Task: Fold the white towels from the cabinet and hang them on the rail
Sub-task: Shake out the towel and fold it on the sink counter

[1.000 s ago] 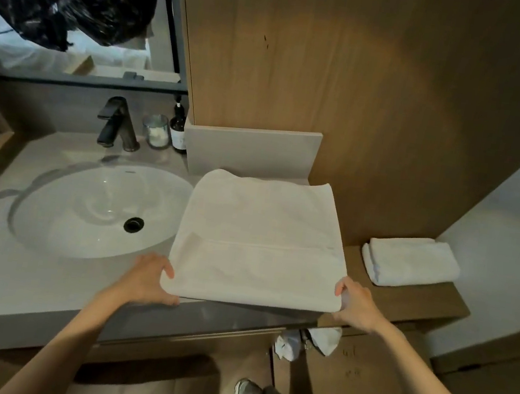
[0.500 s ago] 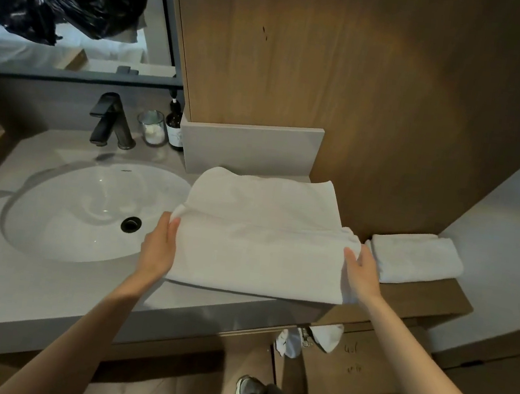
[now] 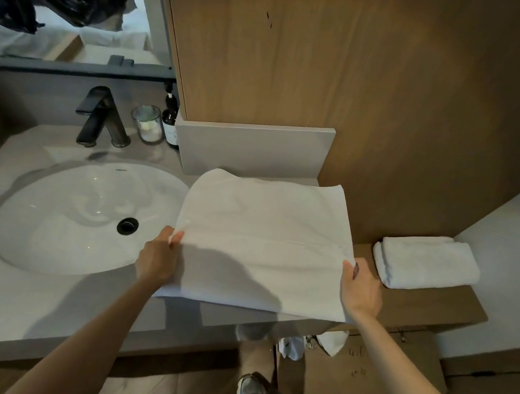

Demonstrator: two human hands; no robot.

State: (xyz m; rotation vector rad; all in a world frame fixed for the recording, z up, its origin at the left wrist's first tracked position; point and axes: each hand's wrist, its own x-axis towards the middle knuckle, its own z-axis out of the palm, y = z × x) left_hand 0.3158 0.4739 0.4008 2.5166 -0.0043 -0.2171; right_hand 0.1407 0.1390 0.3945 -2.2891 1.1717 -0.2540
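The grey stone vanity counter (image 3: 7, 296) filled the lower left, with an oval white basin (image 3: 67, 221) set in it. The soft white terry towel (image 3: 262, 246) lay flat at frame centre, its near edge running left-right between both hands, each equally near. The left hand (image 3: 159, 261) pinched its left edge and the right hand (image 3: 362, 291) gripped its right edge. A folded white towel (image 3: 425, 263) sat at right.
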